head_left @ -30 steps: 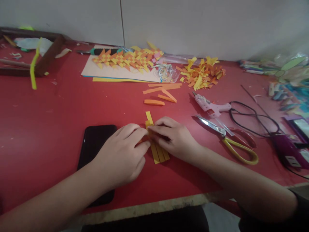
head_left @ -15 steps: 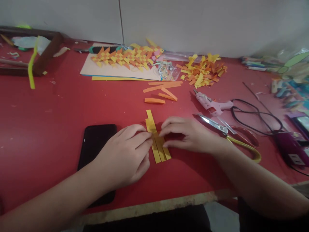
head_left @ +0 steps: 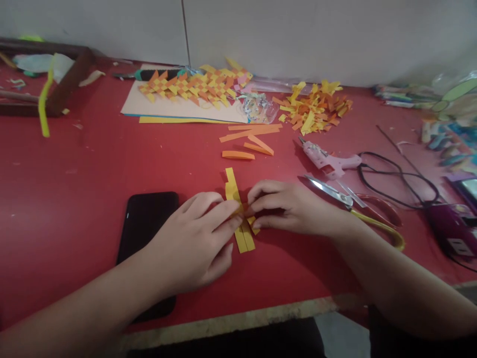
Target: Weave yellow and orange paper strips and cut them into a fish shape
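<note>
Several yellow paper strips [head_left: 238, 214] lie side by side on the red table [head_left: 93, 164], near its front edge. My left hand [head_left: 194, 243] presses its fingertips on the strips from the left, fingers together. My right hand [head_left: 290, 206] pinches the strips from the right, and one strip end is bent under its fingers. A little orange paper shows between the two hands. Both hands meet over the middle of the strips.
A black phone [head_left: 147, 233] lies under my left wrist. Yellow-handled scissors [head_left: 357, 209] and a pink glue gun [head_left: 328, 161] with its black cord lie right. Loose orange strips [head_left: 249, 139], a scrap pile [head_left: 315, 107] and a woven orange-yellow piece [head_left: 194, 87] on card sit farther back.
My right hand drew back to the right, then closed on the strips again. The rightmost strip end has been bent up under its fingers. My left hand stayed put.
</note>
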`<state>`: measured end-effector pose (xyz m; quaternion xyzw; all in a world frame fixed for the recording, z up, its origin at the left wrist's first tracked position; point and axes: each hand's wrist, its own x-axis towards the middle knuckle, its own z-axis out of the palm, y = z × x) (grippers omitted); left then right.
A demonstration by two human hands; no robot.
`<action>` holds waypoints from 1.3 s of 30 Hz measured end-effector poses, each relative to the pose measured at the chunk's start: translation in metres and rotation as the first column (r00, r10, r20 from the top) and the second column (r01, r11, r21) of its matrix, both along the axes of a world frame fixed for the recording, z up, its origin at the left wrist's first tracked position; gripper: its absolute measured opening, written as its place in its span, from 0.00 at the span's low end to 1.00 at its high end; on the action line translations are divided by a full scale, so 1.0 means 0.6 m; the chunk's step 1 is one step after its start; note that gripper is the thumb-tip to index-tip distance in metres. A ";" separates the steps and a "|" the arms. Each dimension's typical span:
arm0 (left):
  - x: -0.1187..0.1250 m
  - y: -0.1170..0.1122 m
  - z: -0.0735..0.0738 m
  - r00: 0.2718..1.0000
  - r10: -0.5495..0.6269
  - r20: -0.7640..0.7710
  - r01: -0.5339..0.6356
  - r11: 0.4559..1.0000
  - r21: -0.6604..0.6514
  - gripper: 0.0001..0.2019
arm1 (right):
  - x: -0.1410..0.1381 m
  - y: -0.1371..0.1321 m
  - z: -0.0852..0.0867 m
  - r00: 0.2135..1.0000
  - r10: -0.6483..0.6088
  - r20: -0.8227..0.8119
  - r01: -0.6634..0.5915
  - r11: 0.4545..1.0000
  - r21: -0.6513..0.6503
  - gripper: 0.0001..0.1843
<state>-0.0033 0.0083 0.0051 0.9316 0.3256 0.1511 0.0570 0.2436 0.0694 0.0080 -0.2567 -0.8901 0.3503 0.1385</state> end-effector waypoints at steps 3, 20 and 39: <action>0.000 0.000 0.000 1.000 -0.024 0.018 0.024 1.000 -0.004 0.18 | 0.002 0.000 0.001 1.000 0.006 -0.025 -0.005 1.000 0.012 0.09; 0.002 0.001 -0.005 0.995 -0.051 0.088 0.053 0.998 -0.022 0.15 | -0.009 -0.007 0.003 0.995 -0.064 0.083 0.067 0.997 -0.033 0.06; 0.005 0.004 -0.005 0.996 -0.083 0.042 0.085 0.995 -0.050 0.19 | -0.025 -0.007 -0.002 0.975 -0.220 -0.024 0.221 0.973 0.065 0.06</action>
